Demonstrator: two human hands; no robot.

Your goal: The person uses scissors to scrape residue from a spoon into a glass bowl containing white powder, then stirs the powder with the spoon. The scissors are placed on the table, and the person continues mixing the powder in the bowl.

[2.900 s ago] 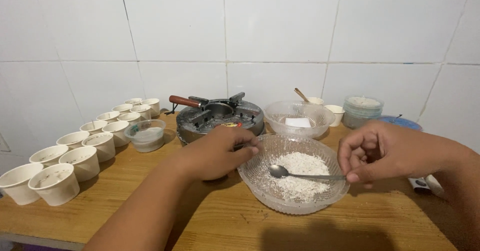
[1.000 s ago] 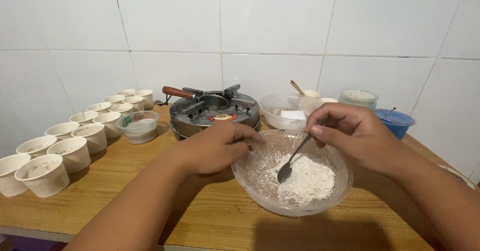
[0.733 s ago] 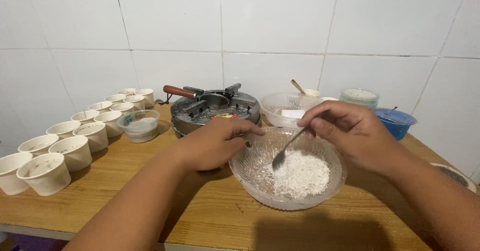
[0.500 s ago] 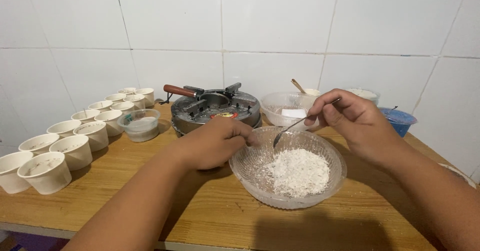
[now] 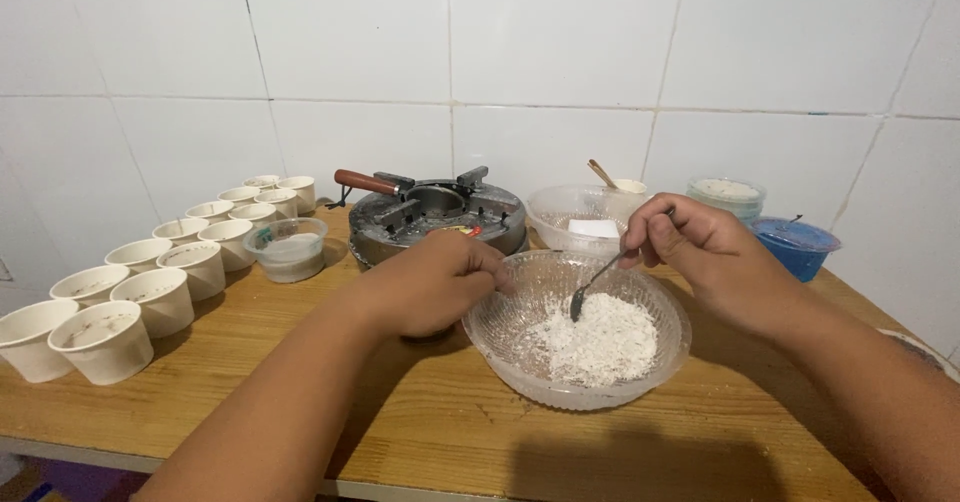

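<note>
Left hand (image 5: pixel 440 282): we curl it closed on the bowl (image 5: pixel 530 362) rim, frame centre, steadying it.
Right hand (image 5: pixel 700 252): we pinch the spoon (image 5: pixel 590 287), tip in the flour (image 5: pixel 600 337).
Cups (image 5: pixel 160 282): rowed at left of counter (image 5: pixel 420 432).

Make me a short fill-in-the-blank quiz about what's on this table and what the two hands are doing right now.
1. The right hand holds a ____ whose tip sits in the white powder.
2. The left hand rests on the rim of the clear glass ____.
3. The paper cups stand in two rows on the ____ side of the wooden table.
4. The small container at the far right is ____ in colour.

Missing words: spoon; bowl; left; blue
</note>
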